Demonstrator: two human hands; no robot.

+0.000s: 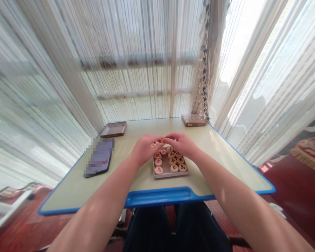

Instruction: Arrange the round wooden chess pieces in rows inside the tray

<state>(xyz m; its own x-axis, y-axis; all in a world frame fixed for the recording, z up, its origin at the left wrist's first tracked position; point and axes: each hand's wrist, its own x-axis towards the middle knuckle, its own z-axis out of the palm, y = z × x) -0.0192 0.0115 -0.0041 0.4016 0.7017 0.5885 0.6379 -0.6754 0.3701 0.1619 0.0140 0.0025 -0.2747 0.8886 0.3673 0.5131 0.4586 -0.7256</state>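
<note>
A shallow grey box [170,174] lies on the pale table [220,154] in front of me, holding several round wooden chess pieces [173,161] with red or dark characters. My left hand [144,148] and my right hand [183,143] meet over the box's far end. Both hands have their fingers curled and pinched on pieces at the fingertips, and a red-marked piece [163,140] shows between them. The far part of the box is hidden under my hands.
A dark phone-like object [99,161], blurred out, lies at the left of the table. A brown tray lid [113,129] sits at the far left corner and a brown box [193,119] at the far right corner. String curtains hang behind. The table's edge is blue.
</note>
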